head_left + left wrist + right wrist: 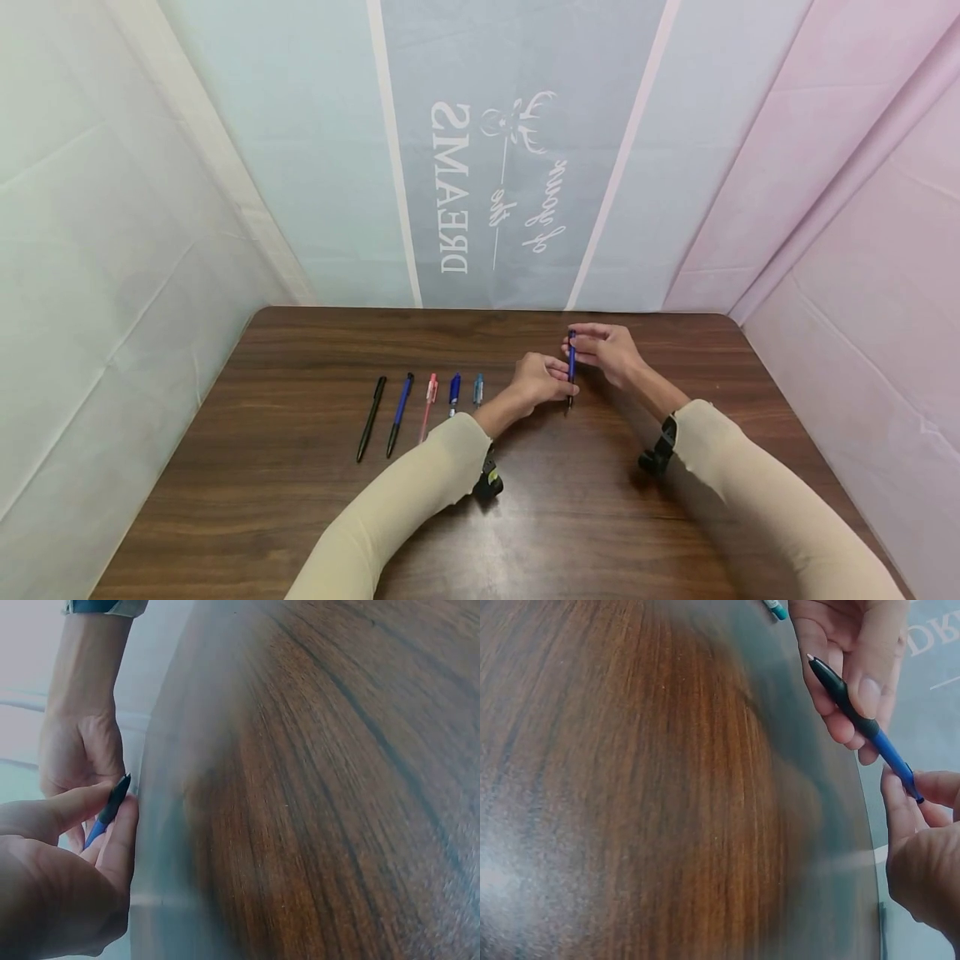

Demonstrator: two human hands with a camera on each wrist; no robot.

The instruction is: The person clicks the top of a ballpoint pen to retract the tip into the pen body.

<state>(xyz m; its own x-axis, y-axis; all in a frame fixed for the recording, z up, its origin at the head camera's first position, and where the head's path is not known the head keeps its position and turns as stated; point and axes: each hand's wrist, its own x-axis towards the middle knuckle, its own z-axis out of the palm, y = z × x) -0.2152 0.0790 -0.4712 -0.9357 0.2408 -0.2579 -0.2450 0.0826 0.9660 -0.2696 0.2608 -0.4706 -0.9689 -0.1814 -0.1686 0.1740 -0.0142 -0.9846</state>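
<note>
Blue pen (pixel 571 367) held between both hands over the far right part of the surface (pixel 300 500), tip down toward the wood, clicker end up. Left hand (pixel 538 382) pinching the dark grip section low on the barrel; left wrist view shows thumb and fingers curled round it, tip (pixel 122 782) poking out. Right hand (pixel 609 348) pinching the upper end; right wrist view shows fingers (pixel 900 806) closed on the blue barrel (pixel 889 750) near the clip.

Judgement on doing this well: keep the left pinch firm on the grip section, no slide toward the tip. Keep the barrel straight between the two pinches, no bending load. If twisting or pulling, turn from the right hand only, low over the wood so any loose part drops short. Cannot tell whether the barrel is already loosened; seam hidden under fingers.

Left of the hands, a row of five pens lying flat, roughly parallel, apart from each other: black pen (pixel 371 418), dark blue pen (pixel 400 414), pink pen (pixel 427 407), short blue pen (pixel 453 394), teal pen (pixel 477 389) nearest the left hand.

Surface: dark wood grain, glossy, rounded far corners.

Beyond: thin sheet backdrop on three sides, pale green left, pink right, grey centre panel (pixel 517 167) with mirrored lettering and an antler emblem.
</note>
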